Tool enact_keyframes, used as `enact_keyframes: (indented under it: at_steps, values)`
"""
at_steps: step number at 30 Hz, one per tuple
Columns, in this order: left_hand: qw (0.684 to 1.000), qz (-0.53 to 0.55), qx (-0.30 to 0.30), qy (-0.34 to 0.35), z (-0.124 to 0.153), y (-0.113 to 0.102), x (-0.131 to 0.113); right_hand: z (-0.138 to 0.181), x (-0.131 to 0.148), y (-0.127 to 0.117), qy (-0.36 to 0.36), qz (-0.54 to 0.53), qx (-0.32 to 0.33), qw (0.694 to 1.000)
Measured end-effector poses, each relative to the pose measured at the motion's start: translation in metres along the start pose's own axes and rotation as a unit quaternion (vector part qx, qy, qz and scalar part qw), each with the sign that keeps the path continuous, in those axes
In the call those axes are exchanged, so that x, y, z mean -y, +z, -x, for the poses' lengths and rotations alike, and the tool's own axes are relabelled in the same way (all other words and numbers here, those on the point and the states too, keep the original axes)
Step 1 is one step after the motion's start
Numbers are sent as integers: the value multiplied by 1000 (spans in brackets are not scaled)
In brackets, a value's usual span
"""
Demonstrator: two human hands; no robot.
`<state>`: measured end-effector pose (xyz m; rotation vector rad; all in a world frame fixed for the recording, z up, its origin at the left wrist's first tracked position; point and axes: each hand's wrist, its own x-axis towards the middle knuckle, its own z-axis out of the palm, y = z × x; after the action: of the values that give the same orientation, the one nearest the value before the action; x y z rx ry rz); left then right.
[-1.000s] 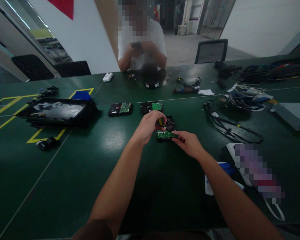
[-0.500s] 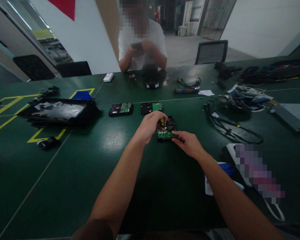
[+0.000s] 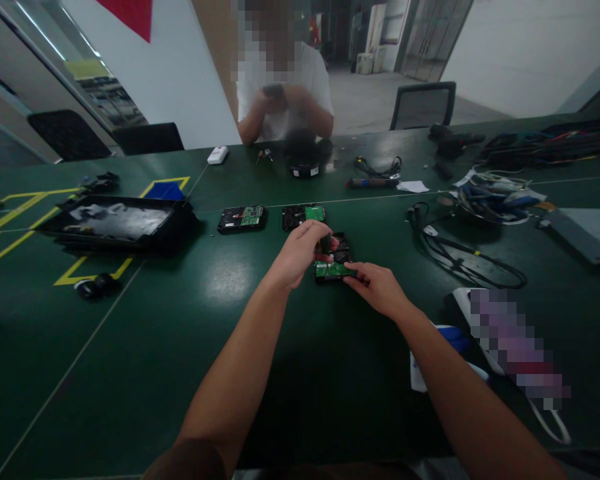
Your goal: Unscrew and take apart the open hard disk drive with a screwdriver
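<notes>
A hard drive [image 3: 330, 270] with a green circuit board lies on the table in front of me, board side up. My right hand [image 3: 377, 283] grips its near right edge between thumb and fingers. Over the drive's far left part, my left hand [image 3: 305, 248] is closed around a short, dark-handled screwdriver [image 3: 326, 244], mostly hidden by the fingers; its tip cannot be made out. Just beyond my left hand sits a second hard drive [image 3: 313, 213], and a third hard drive [image 3: 241, 219] lies to its left.
On the left stands a black tray [image 3: 120, 223] beside yellow tape lines. Black cables [image 3: 460, 257], a cable bundle [image 3: 500, 197] and a grey metal box [image 3: 585, 233] lie to the right. Near my right forearm is a white pouch [image 3: 463, 300]. A person [image 3: 285, 100] sits opposite.
The screwdriver has turned within my left fingers: yellow showed on its handle earlier, and now a dark side shows. My right hand and the hard drive have stayed in place.
</notes>
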<state>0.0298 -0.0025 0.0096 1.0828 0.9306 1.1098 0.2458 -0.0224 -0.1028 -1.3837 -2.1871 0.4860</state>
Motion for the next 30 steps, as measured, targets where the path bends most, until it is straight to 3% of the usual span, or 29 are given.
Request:
enact_keyframes:
  at_steps: [8,16,30]
  values:
    - [996,-75,12,42,2,0,-1,-1,-1,0,2,-5,2,1000]
    - [999,-29,-19,35,0,1,0,-1,1,-1,7,-7,-2,1000]
    - [994,-89,19,54,2,-6,-1,-2,6,-3,15,-14,2,1000]
